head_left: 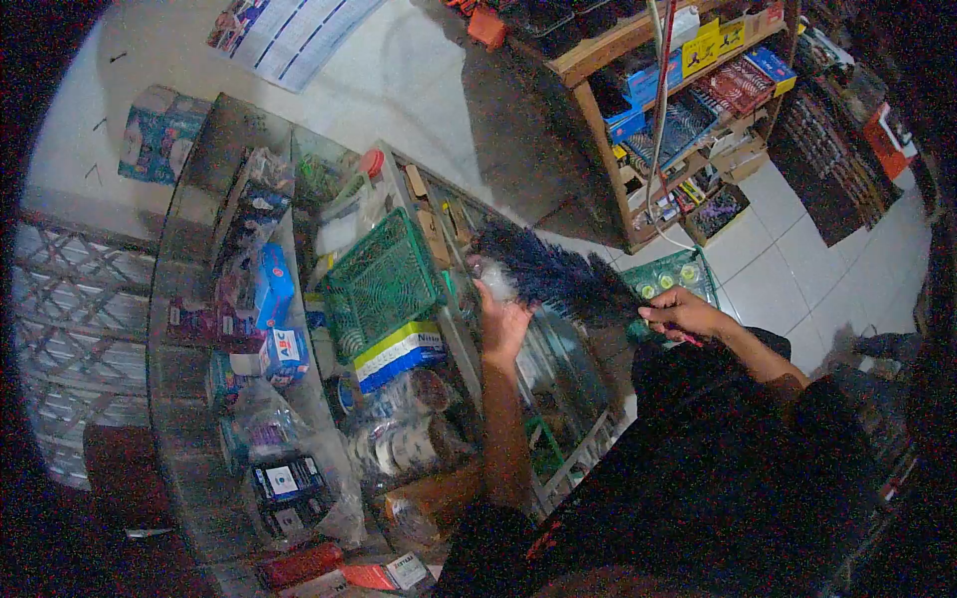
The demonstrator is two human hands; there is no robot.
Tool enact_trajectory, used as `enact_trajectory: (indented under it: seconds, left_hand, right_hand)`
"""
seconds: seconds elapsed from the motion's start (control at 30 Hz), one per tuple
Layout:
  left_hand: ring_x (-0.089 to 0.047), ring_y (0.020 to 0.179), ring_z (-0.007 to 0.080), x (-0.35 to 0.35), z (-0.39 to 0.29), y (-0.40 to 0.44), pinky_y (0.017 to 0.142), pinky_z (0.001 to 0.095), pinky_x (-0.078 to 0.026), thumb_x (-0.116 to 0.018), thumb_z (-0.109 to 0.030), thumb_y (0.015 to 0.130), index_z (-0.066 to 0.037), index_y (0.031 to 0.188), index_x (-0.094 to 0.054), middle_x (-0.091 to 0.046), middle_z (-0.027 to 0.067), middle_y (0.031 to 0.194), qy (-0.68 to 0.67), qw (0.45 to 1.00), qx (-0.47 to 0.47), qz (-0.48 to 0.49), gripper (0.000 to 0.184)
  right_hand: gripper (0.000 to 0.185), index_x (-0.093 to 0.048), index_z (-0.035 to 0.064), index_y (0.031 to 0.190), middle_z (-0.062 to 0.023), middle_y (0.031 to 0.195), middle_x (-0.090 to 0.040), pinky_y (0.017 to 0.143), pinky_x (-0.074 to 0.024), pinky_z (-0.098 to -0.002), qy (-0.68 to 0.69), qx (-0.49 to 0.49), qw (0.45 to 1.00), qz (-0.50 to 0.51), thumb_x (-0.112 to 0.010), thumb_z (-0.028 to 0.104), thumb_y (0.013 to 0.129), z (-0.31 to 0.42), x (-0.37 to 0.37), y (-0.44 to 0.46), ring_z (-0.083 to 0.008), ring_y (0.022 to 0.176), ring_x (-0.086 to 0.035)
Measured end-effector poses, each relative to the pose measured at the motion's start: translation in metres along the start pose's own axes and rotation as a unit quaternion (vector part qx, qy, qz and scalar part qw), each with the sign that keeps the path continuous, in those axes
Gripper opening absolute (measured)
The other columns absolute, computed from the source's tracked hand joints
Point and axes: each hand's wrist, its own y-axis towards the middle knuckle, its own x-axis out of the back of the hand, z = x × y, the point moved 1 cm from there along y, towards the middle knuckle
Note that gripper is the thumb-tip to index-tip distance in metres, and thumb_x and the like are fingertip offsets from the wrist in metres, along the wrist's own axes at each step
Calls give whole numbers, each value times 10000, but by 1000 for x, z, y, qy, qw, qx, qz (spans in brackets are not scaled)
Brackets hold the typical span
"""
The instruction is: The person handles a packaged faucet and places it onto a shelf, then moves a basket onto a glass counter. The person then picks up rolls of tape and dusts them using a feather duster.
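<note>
My right hand (686,317) is closed round the pink handle of a feather duster. The dark blue feathers of the duster (563,271) reach leftward, their tip beside my left hand (506,327). My left hand is raised over the front edge of the glass display case, its fingers curled round a whitish, see-through object (494,281) whose kind I cannot make out. The duster's feathers touch or overlap this object. Just left of it, a green plastic basket (384,284) lies tilted on the case.
The glass display case (184,399) holds a blue-and-white ABC box (286,356), a Nitto box (401,356), rolls of tape (411,446) and bagged goods. A wooden shelf (603,149) with boxes stands at the upper right. Below it, a green tray (706,274) is near the tiled floor (773,261).
</note>
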Motion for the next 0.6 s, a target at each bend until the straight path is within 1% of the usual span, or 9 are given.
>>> enact_trajectory:
  seconds: [0.07,0.13,0.2,0.27,0.37,0.47,0.5,0.57,0.6]
  left_hand:
    - [-428,1245,269,-9,-5,-3,1097,454,-258,-329,-661,916,-129,1355,-441,-538,82,1289,-29,997,65,21,699]
    - [-380,1304,289,24,7,15,1127,482,-208,-314,-635,932,-120,1366,-431,-496,92,1353,111,989,-29,95,684]
    - [-361,1331,302,7,3,11,1136,511,-188,-309,-609,944,-112,1370,-430,-468,98,1394,78,991,-63,91,665]
    - [-370,1327,308,-24,-4,-2,1126,542,-199,-315,-581,953,-106,1368,-438,-453,99,1411,-131,991,-34,8,642]
    - [-383,1319,325,-20,-3,-4,1116,546,-223,-331,-577,946,-109,1358,-458,-456,125,1406,-9,993,-113,35,636]
    - [-409,1294,345,-21,-6,-4,1112,544,-232,-334,-598,935,-116,1381,-428,-441,150,1413,-179,979,-57,77,663]
    - [-422,1277,357,-37,-11,-11,1106,543,-243,-330,-599,934,-124,1390,-414,-431,163,1415,-164,982,-75,59,663]
    - [-448,1243,381,-66,-17,-26,1093,540,-264,-323,-601,934,-138,1407,-387,-412,190,1418,-133,984,-112,24,664]
    - [-460,1225,387,-43,-14,-20,1072,536,-289,-329,-591,936,-146,1410,-382,-414,196,1407,-318,945,-38,75,652]
  right_hand:
    - [407,-511,69,630,24,473,-429,359,-280,-242,0,3,1000,9,-557,299,963,-2,4,1,-55,370,-376]
    - [404,-515,65,633,22,481,-436,360,-280,-241,-8,0,1000,25,-556,294,964,0,5,1,-55,377,-381]
    - [405,-516,62,634,21,487,-441,362,-279,-241,-25,-8,999,46,-553,292,966,4,4,0,-55,386,-386]
    - [412,-513,64,630,20,487,-442,367,-283,-241,-35,-23,998,49,-547,296,969,0,2,3,-54,393,-390]
    - [454,-504,83,586,14,475,-457,363,-295,-263,-48,-22,997,52,-560,341,956,-5,0,6,-67,379,-393]
    - [466,-503,95,575,11,484,-474,375,-311,-268,-70,-6,995,66,-572,371,944,-6,1,8,-74,388,-410]
    - [462,-504,97,581,11,491,-479,382,-316,-265,-79,1,994,72,-574,375,942,-5,2,9,-74,397,-418]
    - [437,-497,81,610,16,497,-446,393,-298,-254,-87,51,995,21,-554,338,959,-2,2,10,-65,405,-390]
    - [425,-493,73,625,19,500,-429,398,-289,-248,-91,76,993,-4,-543,320,967,-1,1,10,-61,409,-376]
